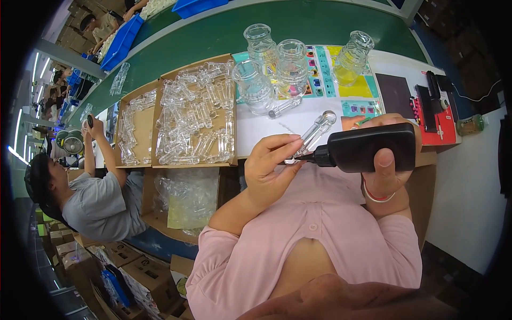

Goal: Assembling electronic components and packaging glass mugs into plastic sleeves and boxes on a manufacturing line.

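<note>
Pinched in the fingertips of my left hand (266, 165) is a clear glass tube piece (322, 124), slanting up and away to a rounded end. My right hand (385, 184) is wrapped round a black squeeze bottle (368, 146) lying on its side. Its narrow nozzle points left and meets the near end of the tube piece at my left fingertips. Whether any liquid comes out is too small to tell. Just beyond, another short glass tube (285, 108) rests on the white work surface.
Several clear glass vessels (292, 66) stand at the far side. To the left, a cardboard tray (235, 114) holds many glass tubes. An open box (152, 200) with plastic bags sits below it. Dark tools (426, 109) lie on a red sheet at right. A co-worker (106, 205) sits at left.
</note>
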Tool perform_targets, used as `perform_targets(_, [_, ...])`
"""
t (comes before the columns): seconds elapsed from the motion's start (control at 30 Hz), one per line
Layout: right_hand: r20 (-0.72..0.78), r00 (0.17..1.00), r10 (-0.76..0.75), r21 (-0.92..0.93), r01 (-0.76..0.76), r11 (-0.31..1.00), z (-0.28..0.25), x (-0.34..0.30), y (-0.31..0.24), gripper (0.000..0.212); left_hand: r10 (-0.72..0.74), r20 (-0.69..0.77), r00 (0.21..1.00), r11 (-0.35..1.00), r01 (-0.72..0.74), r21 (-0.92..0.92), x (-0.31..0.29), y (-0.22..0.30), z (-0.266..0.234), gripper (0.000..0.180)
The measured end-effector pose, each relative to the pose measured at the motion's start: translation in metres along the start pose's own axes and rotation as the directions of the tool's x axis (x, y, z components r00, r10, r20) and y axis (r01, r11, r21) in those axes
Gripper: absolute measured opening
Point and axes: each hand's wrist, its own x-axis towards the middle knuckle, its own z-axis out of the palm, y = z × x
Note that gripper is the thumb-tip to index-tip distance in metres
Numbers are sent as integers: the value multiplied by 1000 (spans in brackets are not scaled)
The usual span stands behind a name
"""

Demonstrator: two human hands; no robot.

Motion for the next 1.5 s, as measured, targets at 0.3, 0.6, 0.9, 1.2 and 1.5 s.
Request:
perform_targets(0.3, [254, 963, -86, -214, 143, 966, -18, 0, -15, 42, 145, 49, 988, 971, -152, 187, 2, -4, -4, 45])
perform_targets(0.6, [392, 851, -349, -179, 443, 879, -12, -5, -16, 44, 67, 32, 997, 983, -71, 167, 2, 4, -2, 45])
perform_targets(0.9, [290, 825, -485, -102, 531, 842, -13, -12, -11, 42, -382, 165, 909, 772, 413, -484, -6, 6, -4, 48])
perform_targets(1.2, [275, 806, -524, -12, 548, 836, -12, -14, -7, 43, -487, 360, 796, 442, 580, -684, -1, 10, -7, 49])
perform_targets(1.5, [304, 751, -586, 11, 612, 791, -12, -11, -8, 41, -401, 400, 824, 469, 560, -683, -2, 5, -11, 41])
